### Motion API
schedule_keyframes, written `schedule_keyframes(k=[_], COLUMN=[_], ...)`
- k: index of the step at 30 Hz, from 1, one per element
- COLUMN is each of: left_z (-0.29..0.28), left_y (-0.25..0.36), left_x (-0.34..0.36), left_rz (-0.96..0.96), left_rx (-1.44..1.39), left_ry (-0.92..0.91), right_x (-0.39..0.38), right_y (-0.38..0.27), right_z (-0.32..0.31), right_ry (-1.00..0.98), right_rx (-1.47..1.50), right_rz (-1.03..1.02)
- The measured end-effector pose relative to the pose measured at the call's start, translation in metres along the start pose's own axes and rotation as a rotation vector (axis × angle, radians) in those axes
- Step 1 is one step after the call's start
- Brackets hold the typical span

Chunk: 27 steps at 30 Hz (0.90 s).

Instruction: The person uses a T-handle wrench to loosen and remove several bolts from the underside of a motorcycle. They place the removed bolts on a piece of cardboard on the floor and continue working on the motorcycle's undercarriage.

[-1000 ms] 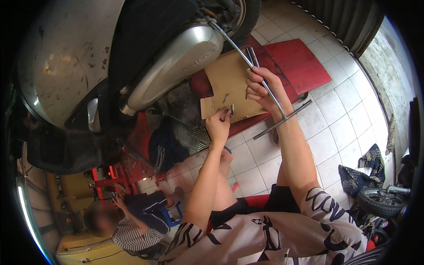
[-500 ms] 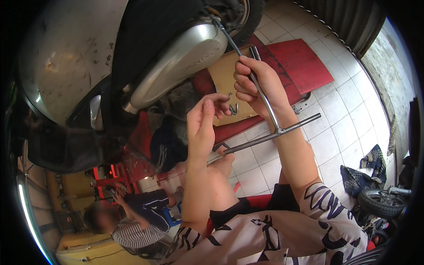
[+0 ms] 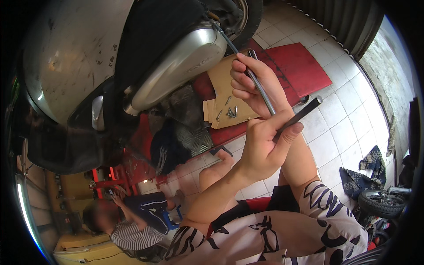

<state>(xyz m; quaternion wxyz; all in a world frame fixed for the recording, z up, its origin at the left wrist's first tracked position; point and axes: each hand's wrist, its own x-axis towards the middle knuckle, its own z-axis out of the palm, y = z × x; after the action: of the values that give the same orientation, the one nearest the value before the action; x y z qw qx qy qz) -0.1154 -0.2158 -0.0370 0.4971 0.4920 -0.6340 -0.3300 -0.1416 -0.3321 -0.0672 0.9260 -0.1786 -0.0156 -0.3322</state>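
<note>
A long steel T-handle wrench reaches from a bolt spot at the rear end of the scooter's silver engine cover back toward me. Around its shaft my right hand is closed, about midway along. At the crossbar my left hand is closed, thumb and fingers wrapped on it; one bar end sticks out past the thumb. The wrench's far tip meets the metal beside the wheel, though the fastener itself is hidden. Several loose bolts lie on a cardboard sheet below my hands.
The cardboard rests on a red lift platform under the scooter. White floor tiles spread to the right, with a checked cloth and a small wheel on them. Another person sits at lower left. A rear tyre stands ahead.
My left hand has moved from above the cardboard down and right onto the crossbar, closing on it. The right hand stays on the shaft, and the crossbar has turned.
</note>
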Motion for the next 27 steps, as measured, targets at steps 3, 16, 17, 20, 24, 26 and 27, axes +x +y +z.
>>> schedule_keyframes(k=[3, 16, 17, 20, 24, 26, 27], left_z=[0.004, -0.031, -0.033, -0.039, -0.024, -0.019, -0.017], left_y=[0.002, 0.042, 0.047, 0.04, 0.021, 0.023, 0.024], left_x=[0.005, -0.029, -0.031, -0.05, -0.052, -0.048, -0.046], left_rz=[0.024, -0.038, -0.034, -0.096, -0.038, 0.006, 0.027], left_rx=[-0.139, 0.065, 0.122, 0.527, 0.609, 0.547, 0.511], left_ry=[0.026, 0.457, 0.526, 0.358, 0.238, 0.135, 0.08], right_x=[-0.002, -0.001, -0.002, -0.003, -0.004, -0.003, -0.002], right_y=[0.002, 0.013, 0.013, 0.016, 0.023, 0.022, 0.022], right_z=[-0.025, -0.036, -0.035, -0.028, -0.016, -0.01, -0.012], right_ry=[-0.421, -0.588, -0.569, -0.51, -0.409, -0.377, -0.377], right_rx=[0.192, 0.373, 0.392, 0.447, 0.435, 0.313, 0.252], right_rz=[0.089, 0.092, 0.095, 0.111, 0.114, 0.087, 0.104])
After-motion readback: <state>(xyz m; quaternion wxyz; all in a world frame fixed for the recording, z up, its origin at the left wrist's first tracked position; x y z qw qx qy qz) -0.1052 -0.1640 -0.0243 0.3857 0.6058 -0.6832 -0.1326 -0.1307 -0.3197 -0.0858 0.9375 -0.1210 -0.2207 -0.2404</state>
